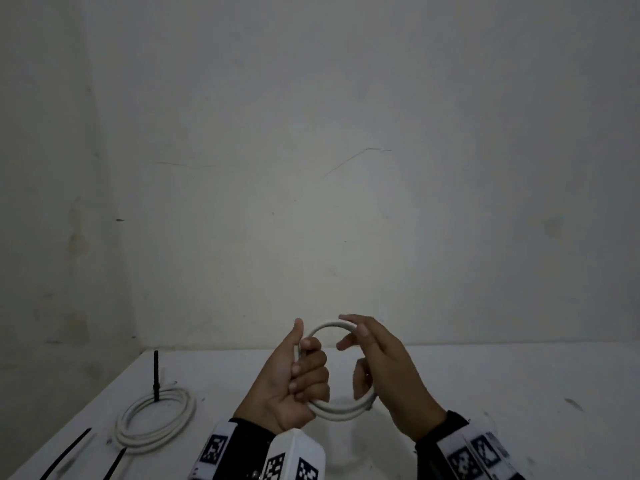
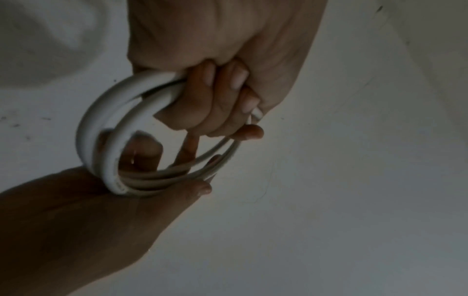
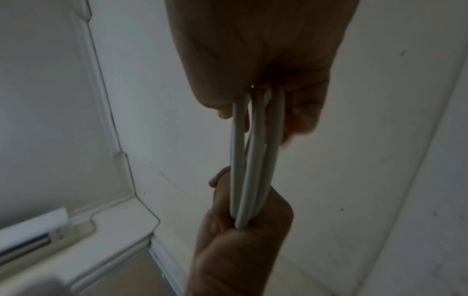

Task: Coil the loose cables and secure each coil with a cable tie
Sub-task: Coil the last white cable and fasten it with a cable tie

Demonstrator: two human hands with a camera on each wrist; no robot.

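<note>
A white cable coil (image 1: pixel 337 407) is held upright above the white table (image 1: pixel 485 393) between both hands. My left hand (image 1: pixel 298 379) grips the coil's left side in a fist, thumb raised. My right hand (image 1: pixel 374 362) holds the coil's right side, fingers curled round the strands and thumb over the top arc. In the left wrist view the coil (image 2: pixel 101 128) loops out of the left fist. In the right wrist view the coil's strands (image 3: pixel 253 156) run edge-on from the right hand down into the left hand (image 3: pixel 240 240). A second white coil (image 1: pixel 156 420) with a black cable tie (image 1: pixel 156 375) lies on the table at left.
Two loose black cable ties (image 1: pixel 65 455) (image 1: pixel 116 464) lie near the table's front left edge. A pale wall (image 1: pixel 346 168) rises right behind the table. In the right wrist view a window frame (image 3: pixel 106 140) stands at left.
</note>
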